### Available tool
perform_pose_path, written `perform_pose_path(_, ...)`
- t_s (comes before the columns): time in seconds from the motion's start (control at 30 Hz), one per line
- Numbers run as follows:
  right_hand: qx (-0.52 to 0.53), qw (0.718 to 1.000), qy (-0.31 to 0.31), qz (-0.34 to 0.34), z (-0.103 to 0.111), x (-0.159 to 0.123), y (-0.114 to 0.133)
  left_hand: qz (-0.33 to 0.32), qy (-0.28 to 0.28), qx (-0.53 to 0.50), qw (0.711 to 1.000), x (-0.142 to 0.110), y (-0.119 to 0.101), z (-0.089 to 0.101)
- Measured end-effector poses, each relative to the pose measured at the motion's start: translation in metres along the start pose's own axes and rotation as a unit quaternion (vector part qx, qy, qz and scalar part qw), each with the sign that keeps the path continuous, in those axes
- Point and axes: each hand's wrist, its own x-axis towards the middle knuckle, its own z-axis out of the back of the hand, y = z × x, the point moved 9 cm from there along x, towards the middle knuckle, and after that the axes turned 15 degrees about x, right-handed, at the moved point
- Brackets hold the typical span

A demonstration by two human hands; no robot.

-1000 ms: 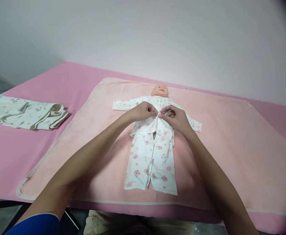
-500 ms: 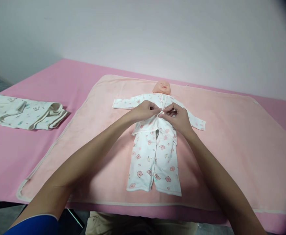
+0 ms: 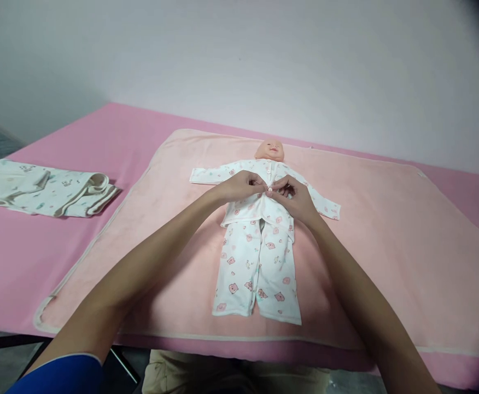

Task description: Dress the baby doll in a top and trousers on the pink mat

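A baby doll [image 3: 270,150] lies on its back, dressed in a white printed shirt [image 3: 245,212] and matching pants [image 3: 235,273]. At the middle of the shirt's front, my left hand [image 3: 245,186] pinches the fabric by the front opening. Opposite it, my right hand [image 3: 295,197] pinches the other side of the same opening, the fingertips of both hands nearly meeting. A small white button [image 3: 269,190] shows between them. Higher up the front, another button [image 3: 269,172] is visible near the neck. The doll's sleeves stretch out to both sides.
Under the doll a peach blanket [image 3: 387,246] with pale edging covers much of the pink table [image 3: 13,262]. A folded, printed white cloth [image 3: 46,189] lies at the left. Behind the table's far edge stands a pale wall [image 3: 239,65].
Both hands stay at the shirt front with only small finger shifts. The button between the fingertips shows more plainly. The camera view has shifted slightly.
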Motion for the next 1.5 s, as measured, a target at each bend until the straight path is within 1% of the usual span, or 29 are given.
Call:
perform_pose_path(0.13,0.001,1.0,0.007,0.005,0.001,-0.001,-0.001,0.017,-0.024,0.015,0.999,-0.006,-0.002,-0.005)
perform_pose_path(0.23,-0.029,0.999,0.037,0.008,0.002,0.0,0.009,0.004,-0.052,0.041,0.998,-0.011,-0.007,-0.003)
perform_pose_path(0.3,-0.052,0.997,0.051,0.018,0.006,0.005,0.019,-0.011,-0.075,0.07,0.995,-0.011,-0.013,0.004)
perform_pose_path(0.33,-0.067,0.996,0.046,0.026,0.01,0.01,0.025,-0.011,-0.088,0.084,0.993,-0.009,-0.014,0.008)
perform_pose_path(0.43,-0.133,0.99,0.029,0.031,0.022,0.028,0.032,0.012,-0.116,0.112,0.987,0.004,-0.017,0.024)
perform_pose_path(0.5,-0.171,0.984,0.048,0.007,0.021,0.038,0.027,0.026,-0.113,0.111,0.987,0.015,-0.018,0.03)
perform_pose_path(0.57,-0.182,0.981,0.066,-0.018,0.019,0.043,0.019,0.036,-0.1,0.093,0.99,0.025,-0.017,0.029)
perform_pose_path(0.63,-0.173,0.982,0.068,-0.025,0.018,0.045,0.015,0.046,-0.094,0.07,0.992,0.032,-0.015,0.028)
perform_pose_path(0.73,-0.134,0.989,0.062,-0.014,0.015,0.045,0.016,0.053,-0.096,0.046,0.993,0.036,-0.011,0.027)
perform_pose_path(0.87,-0.095,0.995,0.027,-0.002,0.015,0.046,0.017,0.057,-0.081,0.027,0.995,0.04,-0.005,0.026)
perform_pose_path(0.97,-0.056,0.998,0.006,-0.007,0.017,0.047,0.011,0.056,-0.06,0.014,0.997,0.042,-0.002,0.024)
perform_pose_path(1.07,0.007,0.999,-0.04,-0.014,0.024,0.044,0.001,0.049,-0.046,0.004,0.998,0.043,-0.002,0.021)
perform_pose_path(1.13,0.027,0.997,-0.071,-0.016,0.028,0.04,-0.003,0.046,-0.051,0.001,0.998,0.043,-0.003,0.019)
perform_pose_path(1.2,0.011,0.995,-0.096,-0.008,0.028,0.036,0.0,0.049,-0.06,0.001,0.997,0.043,-0.003,0.02)
perform_pose_path(1.3,-0.047,0.992,-0.117,0.022,0.025,0.031,0.012,0.056,-0.074,0.005,0.996,0.042,-0.002,0.021)
perform_pose_path(1.4,-0.099,0.989,-0.105,0.041,0.017,0.03,0.022,0.048,-0.072,0.01,0.996,0.041,-0.003,0.021)
perform_pose_path(1.5,-0.142,0.986,-0.082,0.043,0.01,0.032,0.024,0.036,-0.066,0.021,0.997,0.04,-0.007,0.018)
